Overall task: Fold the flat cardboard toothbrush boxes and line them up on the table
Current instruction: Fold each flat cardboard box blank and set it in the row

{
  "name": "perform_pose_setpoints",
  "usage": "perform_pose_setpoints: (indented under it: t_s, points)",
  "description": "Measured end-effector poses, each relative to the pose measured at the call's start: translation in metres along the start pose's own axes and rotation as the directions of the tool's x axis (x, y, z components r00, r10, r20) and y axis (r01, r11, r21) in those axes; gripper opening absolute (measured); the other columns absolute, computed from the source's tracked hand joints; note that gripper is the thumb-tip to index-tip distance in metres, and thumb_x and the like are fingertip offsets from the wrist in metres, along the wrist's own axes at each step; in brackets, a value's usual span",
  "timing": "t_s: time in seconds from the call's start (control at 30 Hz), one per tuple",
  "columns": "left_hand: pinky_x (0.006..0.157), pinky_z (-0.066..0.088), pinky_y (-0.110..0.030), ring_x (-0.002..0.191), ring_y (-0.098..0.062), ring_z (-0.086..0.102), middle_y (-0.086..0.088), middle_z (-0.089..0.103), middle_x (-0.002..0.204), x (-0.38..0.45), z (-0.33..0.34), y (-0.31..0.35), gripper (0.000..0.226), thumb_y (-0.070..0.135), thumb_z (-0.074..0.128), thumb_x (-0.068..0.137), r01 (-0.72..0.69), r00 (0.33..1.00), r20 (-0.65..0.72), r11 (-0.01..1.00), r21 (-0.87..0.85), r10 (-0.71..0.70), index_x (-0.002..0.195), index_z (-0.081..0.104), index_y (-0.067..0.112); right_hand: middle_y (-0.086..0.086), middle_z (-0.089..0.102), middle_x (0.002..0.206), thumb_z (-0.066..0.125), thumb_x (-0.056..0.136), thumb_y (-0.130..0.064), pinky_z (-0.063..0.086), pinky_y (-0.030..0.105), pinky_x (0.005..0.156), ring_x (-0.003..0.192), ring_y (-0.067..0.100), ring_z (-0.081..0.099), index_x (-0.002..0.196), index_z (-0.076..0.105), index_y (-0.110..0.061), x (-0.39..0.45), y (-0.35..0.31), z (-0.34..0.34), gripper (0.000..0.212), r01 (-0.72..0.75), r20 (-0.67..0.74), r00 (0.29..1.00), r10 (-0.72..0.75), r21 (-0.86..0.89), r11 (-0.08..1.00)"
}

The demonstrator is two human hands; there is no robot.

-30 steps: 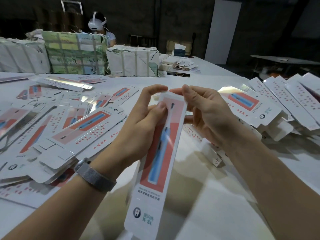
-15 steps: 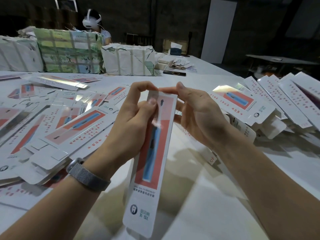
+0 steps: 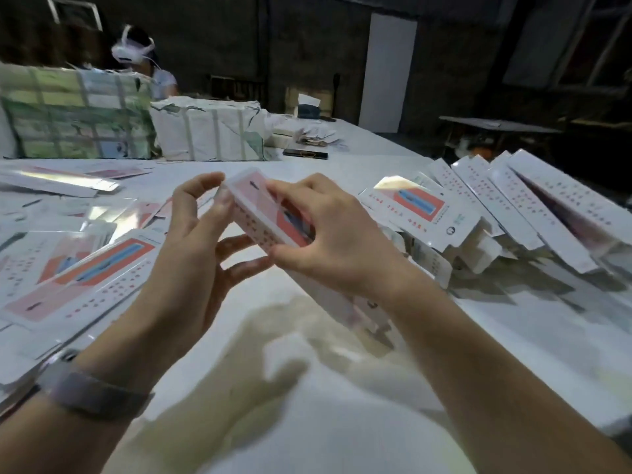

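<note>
While a row of folded boxes (image 3: 533, 206) leaned right of the held box (image 3: 270, 213) and flat blanks (image 3: 78, 265) lay left, both the right hand (image 3: 328, 241) and left hand (image 3: 191, 248) pinched it, half-formed; many remained.

At the far side of the white bench (image 3: 359, 388) stand a green-patterned strapped paper bundle (image 3: 77, 114) and, just beside it, a white strapped paper bundle (image 3: 208, 130). Behind them sits a person in a white headset (image 3: 131, 49). A flat black case (image 3: 305, 153) lies near loose papers (image 3: 316, 136).
</note>
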State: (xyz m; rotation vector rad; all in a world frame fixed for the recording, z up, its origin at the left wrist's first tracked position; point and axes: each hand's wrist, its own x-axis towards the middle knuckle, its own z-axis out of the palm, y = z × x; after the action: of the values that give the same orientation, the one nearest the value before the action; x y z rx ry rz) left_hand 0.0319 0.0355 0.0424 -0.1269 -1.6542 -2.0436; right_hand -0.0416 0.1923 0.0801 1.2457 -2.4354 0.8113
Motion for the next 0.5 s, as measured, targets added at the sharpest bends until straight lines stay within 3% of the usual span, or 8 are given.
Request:
perform_pose_setpoints:
  t_s: [0.1,0.2,0.27,0.37,0.43,0.5]
  points:
    - [0.080,0.057,-0.041,0.106,-0.021,0.068,-0.002,0.061,0.117,0.002,-0.006,-0.003,0.032,0.061,0.060,0.077,-0.117,0.993,-0.010,0.970,0.214,0.122,0.108,0.054,0.058,-0.007,0.045,0.113,0.073,0.085,-0.038,0.045,0.014,0.076,0.101,0.007,0.050,0.151,0.039,-0.028,0.005,0.021,-0.033,0.074,-0.178,-0.194,0.968,0.159,-0.085,0.980]
    - [0.082,0.053,-0.043,0.102,-0.016,0.066,0.003,0.065,0.107,0.005,-0.011,-0.007,0.031,0.062,0.059,0.073,-0.147,0.989,0.018,0.954,0.263,0.147,0.103,0.060,0.054,-0.004,0.045,0.115,0.070,0.088,-0.034,0.041,0.016,0.073,0.099,0.012,0.050,0.148,0.045,-0.027,0.011,0.051,-0.069,0.065,-0.372,-0.423,0.866,0.265,-0.192,0.908]
    - [0.078,0.053,-0.043,0.096,-0.010,0.068,0.006,0.069,0.102,0.010,-0.015,-0.010,0.029,0.062,0.058,0.074,-0.145,0.989,0.033,0.945,0.293,0.141,0.100,0.062,0.052,0.000,0.041,0.119,0.071,0.088,-0.030,0.033,0.014,0.065,0.099,0.016,0.049,0.135,0.058,-0.021,0.020,0.073,-0.091,0.049,-0.464,-0.521,0.803,0.289,-0.241,0.853]
    - [0.073,0.053,-0.042,0.092,-0.004,0.069,0.010,0.072,0.099,0.016,-0.024,-0.014,0.034,0.073,0.059,0.076,-0.151,0.988,0.056,0.917,0.368,0.141,0.103,0.063,0.051,0.007,0.047,0.120,0.067,0.089,-0.024,0.046,0.030,0.076,0.101,0.025,0.052,0.119,0.064,-0.017,0.029,0.112,-0.115,0.031,-0.613,-0.475,0.771,0.424,-0.371,0.698]
    - [0.071,0.054,-0.041,0.095,-0.003,0.067,0.011,0.071,0.102,0.019,-0.035,-0.023,0.051,0.081,0.056,0.077,-0.165,0.986,0.059,0.850,0.500,0.156,0.114,0.063,0.045,0.009,0.057,0.104,0.060,0.089,-0.020,0.054,0.041,0.083,0.097,0.029,0.058,0.109,0.066,-0.013,0.025,0.134,-0.120,0.021,-0.657,-0.358,0.753,0.552,-0.459,0.598]
    - [0.072,0.056,-0.045,0.096,-0.001,0.065,0.016,0.069,0.105,0.028,-0.051,-0.036,0.060,0.082,0.051,0.080,-0.162,0.984,0.051,0.738,0.655,0.171,0.123,0.060,0.041,0.007,0.060,0.088,0.056,0.089,-0.019,0.056,0.042,0.081,0.086,0.028,0.061,0.101,0.066,-0.013,0.016,0.149,-0.117,0.017,-0.680,-0.296,0.718,0.629,-0.489,0.546]
